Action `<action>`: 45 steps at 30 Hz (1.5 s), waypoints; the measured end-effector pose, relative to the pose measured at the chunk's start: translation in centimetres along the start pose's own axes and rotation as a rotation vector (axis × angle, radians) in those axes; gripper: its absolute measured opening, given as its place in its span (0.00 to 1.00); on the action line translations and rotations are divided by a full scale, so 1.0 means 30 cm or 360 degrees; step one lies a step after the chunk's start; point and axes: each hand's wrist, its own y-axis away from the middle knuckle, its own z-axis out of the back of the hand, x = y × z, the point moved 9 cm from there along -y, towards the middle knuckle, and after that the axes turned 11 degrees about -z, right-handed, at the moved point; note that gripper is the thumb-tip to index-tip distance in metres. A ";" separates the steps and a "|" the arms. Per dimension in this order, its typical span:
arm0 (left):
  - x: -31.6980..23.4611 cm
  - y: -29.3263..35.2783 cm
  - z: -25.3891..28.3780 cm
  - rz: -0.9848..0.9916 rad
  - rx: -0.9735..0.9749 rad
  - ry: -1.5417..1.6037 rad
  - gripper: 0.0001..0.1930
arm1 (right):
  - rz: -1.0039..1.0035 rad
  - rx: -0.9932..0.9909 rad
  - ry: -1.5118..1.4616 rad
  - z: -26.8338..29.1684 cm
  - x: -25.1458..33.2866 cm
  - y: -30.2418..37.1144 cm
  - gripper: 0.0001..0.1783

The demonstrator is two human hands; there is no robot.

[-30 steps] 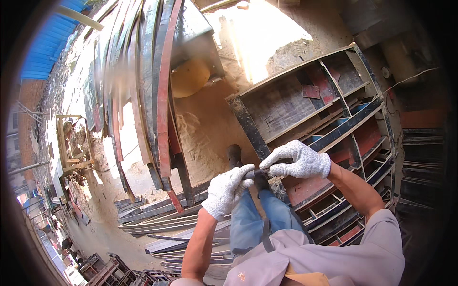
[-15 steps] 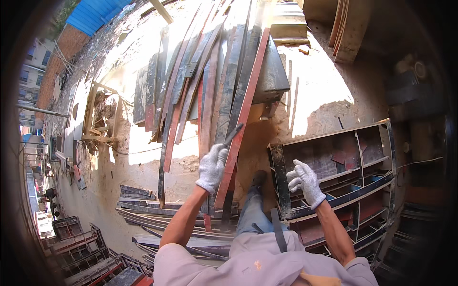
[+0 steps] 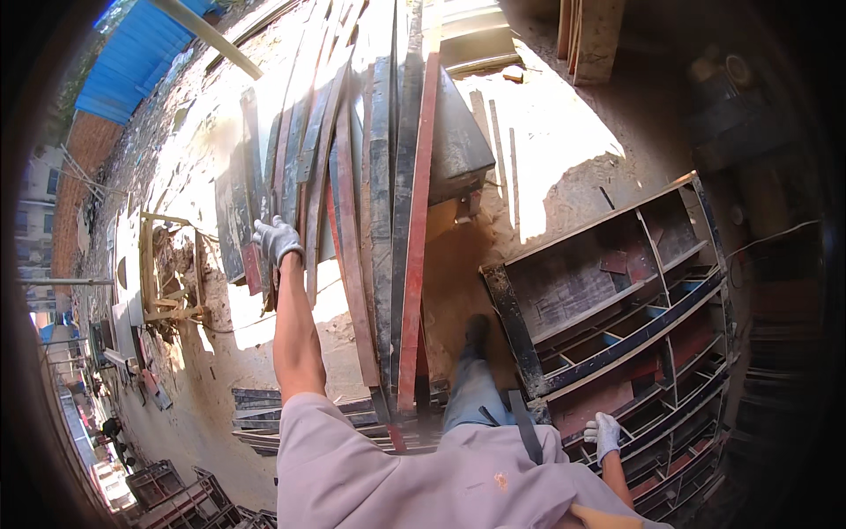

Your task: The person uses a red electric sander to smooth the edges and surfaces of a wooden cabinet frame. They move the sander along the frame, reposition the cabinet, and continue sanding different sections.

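My left hand (image 3: 278, 240), in a light grey glove, reaches out to the left side of a pile of long, narrow boards (image 3: 379, 203). Its fingers look spread over a dark board there, and I see nothing gripped in them. The boards are black, brown and red, and a long red one (image 3: 418, 229) lies along the pile's right side. Low at the right, my right hand (image 3: 604, 437), gloved too, has its fingers apart and holds nothing. It hovers by a frame of dark panels with compartments (image 3: 564, 379); whether it touches the frame I cannot tell.
A dark box-like block (image 3: 463, 141) supports boards at the right of the pile. More strips (image 3: 256, 414) lie stacked at my lower left. A wooden frame (image 3: 172, 264) stands farther left, and a pole (image 3: 211, 40) slants in at the top. My foot (image 3: 477, 331) is between pile and panel frame.
My left hand has moved left and away from the red board; the dark stick-like thing it held is out of sight. My right hand has dropped lower and closer to my body.
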 end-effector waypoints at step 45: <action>0.779 5.541 0.591 -0.6156 0.0819 -0.1408 0.16 | -0.0413 -0.1658 -0.3668 0.743 -3.482 0.667 0.13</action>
